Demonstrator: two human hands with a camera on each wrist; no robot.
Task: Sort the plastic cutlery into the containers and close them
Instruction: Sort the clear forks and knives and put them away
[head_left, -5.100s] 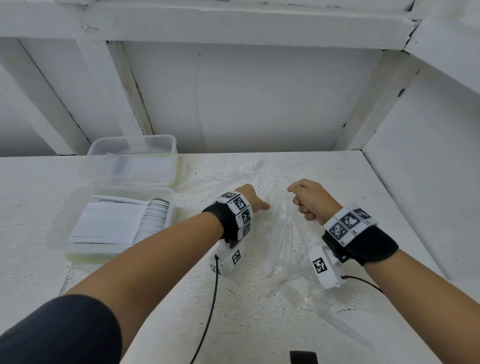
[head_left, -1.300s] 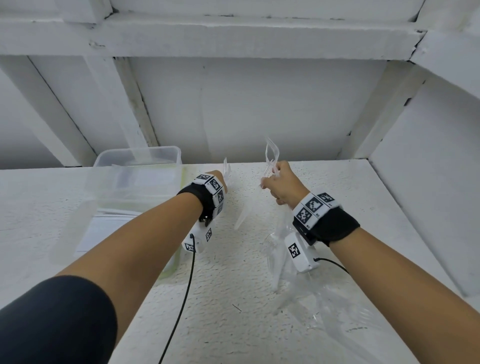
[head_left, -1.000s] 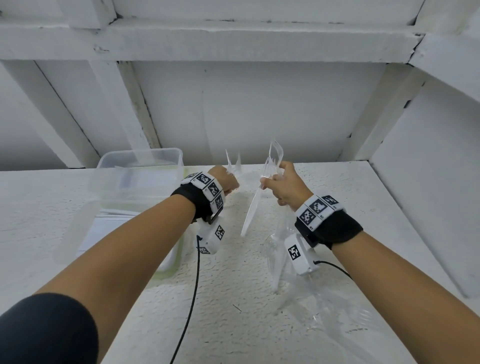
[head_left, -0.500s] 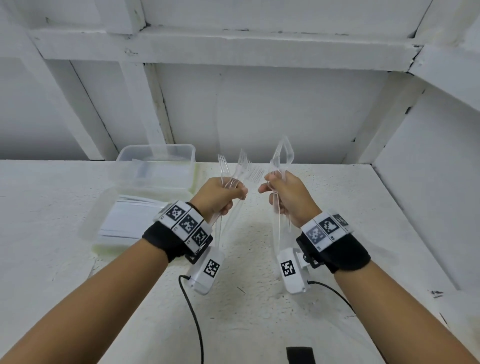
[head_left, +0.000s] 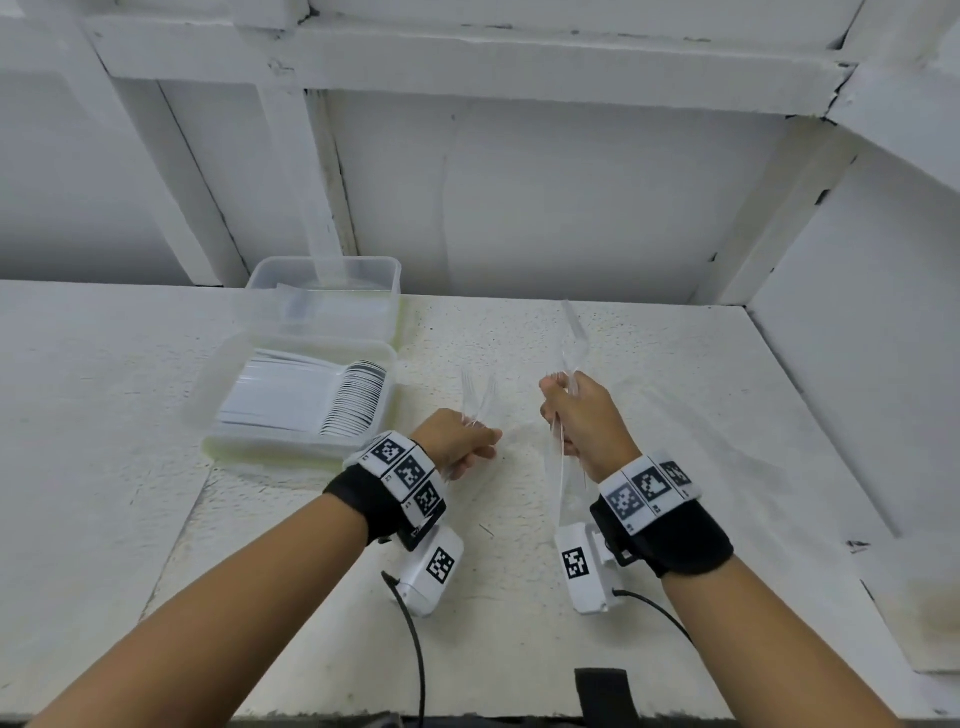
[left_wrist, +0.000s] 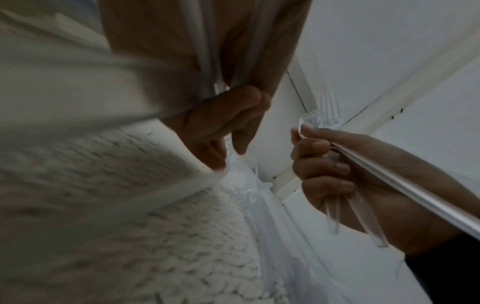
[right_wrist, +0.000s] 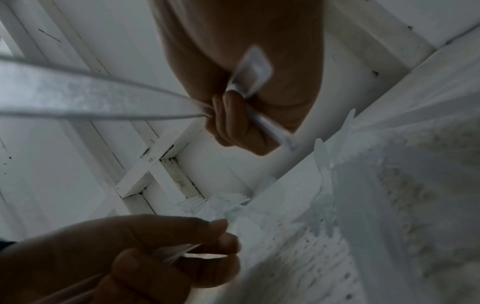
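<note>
Left hand (head_left: 457, 441): fingers curled round a small bunch of clear plastic forks (head_left: 479, 397), tines upward, handles running down through the fist; held above the surface (head_left: 519, 613).

Right hand (head_left: 584, 421): fingers curled round a second bunch of clear cutlery (head_left: 571, 353), the upper ends rising above the fist, the handles hanging below it toward the wrist; which kind cannot be told from the head view; the left wrist view shows fork tines above this fist (left_wrist: 328, 107); the two fists side by side, near but apart.

Near container (head_left: 301, 400): open, translucent, on the surface just to the left of the left fingers; holds a stacked row of white cutlery lying flat.

Far container (head_left: 324, 296): open, clear, directly beyond the near one and touching it, farther from the fingers; contents unclear.

Wrist gear: black bands with black-and-white square markers on both wrists (head_left: 402, 480); white camera units beneath, each trailing a black cable.

Surround: white-painted walls and beams behind and right of the hands.
</note>
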